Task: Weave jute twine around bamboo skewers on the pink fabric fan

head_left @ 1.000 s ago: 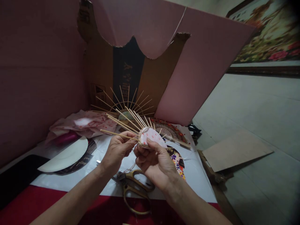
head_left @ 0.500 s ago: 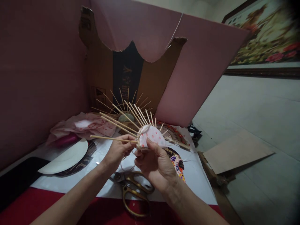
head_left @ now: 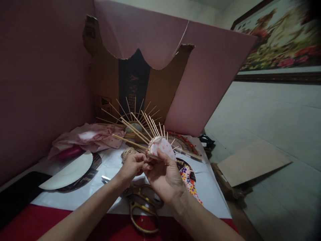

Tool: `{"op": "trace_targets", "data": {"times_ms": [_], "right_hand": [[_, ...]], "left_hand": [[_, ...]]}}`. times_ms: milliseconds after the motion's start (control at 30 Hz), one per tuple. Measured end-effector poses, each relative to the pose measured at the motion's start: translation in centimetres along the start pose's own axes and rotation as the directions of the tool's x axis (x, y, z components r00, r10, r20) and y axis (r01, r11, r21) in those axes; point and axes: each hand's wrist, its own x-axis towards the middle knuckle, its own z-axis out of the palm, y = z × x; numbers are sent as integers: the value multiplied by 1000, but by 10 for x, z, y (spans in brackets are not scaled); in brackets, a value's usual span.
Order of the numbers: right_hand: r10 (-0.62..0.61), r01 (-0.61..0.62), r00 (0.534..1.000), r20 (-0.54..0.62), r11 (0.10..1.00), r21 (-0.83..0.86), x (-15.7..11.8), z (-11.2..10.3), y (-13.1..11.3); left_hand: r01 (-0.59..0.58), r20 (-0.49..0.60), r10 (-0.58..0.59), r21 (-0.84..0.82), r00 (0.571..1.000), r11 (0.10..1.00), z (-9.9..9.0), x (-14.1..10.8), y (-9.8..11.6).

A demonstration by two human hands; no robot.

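My right hand (head_left: 164, 179) is closed on a half-round piece covered in pink-dotted cloth (head_left: 164, 145), thumb on its front. Thin wooden sticks (head_left: 140, 125) fan out from its curved edge, which carries a rim of twine. Just under the piece's left end, my left hand (head_left: 130, 169) is closed in a pinch beside the right fingertips; what lies between its fingers is hidden. A ball of twine (head_left: 127, 153) sits behind the left hand. Below both hands lie scissors with brass-coloured handles (head_left: 131, 214), their blades partly covered by the left wrist.
Behind stands another fan of sticks (head_left: 134, 126) before a cut cardboard sheet (head_left: 105, 77). Dotted pink cloth (head_left: 87, 137) and a white half disc (head_left: 69, 172) are at left. Flower-patterned cloth (head_left: 189, 182) and a beaded fan (head_left: 187, 144) lie right. A dark flat object (head_left: 22, 192) is front left.
My left hand has moved from the lowest stick down and right, toward the right fingertips. The stick piece has turned slightly. The twine ball and scissor tip have come into sight.
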Motion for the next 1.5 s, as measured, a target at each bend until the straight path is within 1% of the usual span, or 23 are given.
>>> {"op": "trace_targets", "data": {"times_ms": [133, 267, 467, 533, 667, 833, 900, 967, 1067, 1100, 1167, 1233, 1267, 1300, 1333, 1367, 1400, 1433, 1467, 1500], "right_hand": [[33, -31, 999, -32, 998, 54, 2, -2, -2], [35, -32, 998, -48, 997, 63, 4, -5, -2], [61, -61, 998, -14, 998, 0, 2, -5, -2], [68, -69, 997, -21, 997, -38, 2, -6, -3], [27, -38, 995, -95, 993, -111, 4, -6, -9], [-78, 55, 986, -145, 986, -155, 5, -1, -19], [-88, 58, 981, -174, 984, -168, 5, 1, -21], [-40, 12, 986, -159, 985, -173, 5, 2, -21], [50, -59, 998, -48, 977, -206, 5, 1, -18], [51, -54, 998, -22, 975, -216, 5, 1, -16], [13, -16, 1000, -14, 975, -224, 5, 1, -14], [-30, 22, 999, -34, 976, -217, 5, 2, -13], [-47, 36, 998, -46, 976, -213, 5, 2, -12], [-59, 46, 997, -59, 977, -209, 4, 3, -12], [-69, 53, 995, -72, 977, -204, 4, 4, -12], [-79, 61, 993, -83, 978, -200, 4, 4, -12], [-86, 66, 992, -93, 978, -197, 5, 4, -12], [-95, 74, 990, -100, 978, -195, 5, 4, -12], [-102, 79, 989, -107, 978, -194, 5, 4, -11], [-108, 84, 987, -117, 978, -192, 6, 3, -10]], "left_hand": [[-2, 39, 2, -1, 999, 1000, -1, 2, -4], [-31, 59, 32, -15, 998, 999, -1, 5, -8], [-78, 55, 78, 9, 995, 997, 0, 4, -8], [-82, 54, 80, 34, 995, 996, 1, 2, -7], [-105, 57, 99, 107, 993, 989, -1, 1, -5], [-169, 50, 162, 196, 986, 966, -7, 3, -1], [-187, 43, 182, 217, 982, 958, -9, 4, 0], [-200, 38, 197, 233, 980, 952, -10, 4, 0], [-217, 43, 214, 251, 976, 943, -10, 5, -1], [-224, 48, 219, 257, 975, 940, -10, 5, -1], [-245, 40, 243, 271, 969, 931, -10, 4, 1], [-278, -11, 293, 284, 956, 917, -10, 0, 6], [-309, -58, 340, 295, 939, 904, -10, -3, 10], [-354, -100, 400, 311, 911, 882, -11, -6, 13], [-405, -137, 468, 334, 873, 851, -10, -10, 17], [-476, -150, 557, 369, 817, 798, -10, -13, 20], [-531, -125, 614, 389, 779, 753, -9, -16, 21], [-553, -109, 631, 381, 768, 740, -7, -18, 22], [-558, -95, 626, 364, 774, 746, -5, -20, 21], [-539, -93, 597, 338, 797, 772, -3, -20, 20]]}}
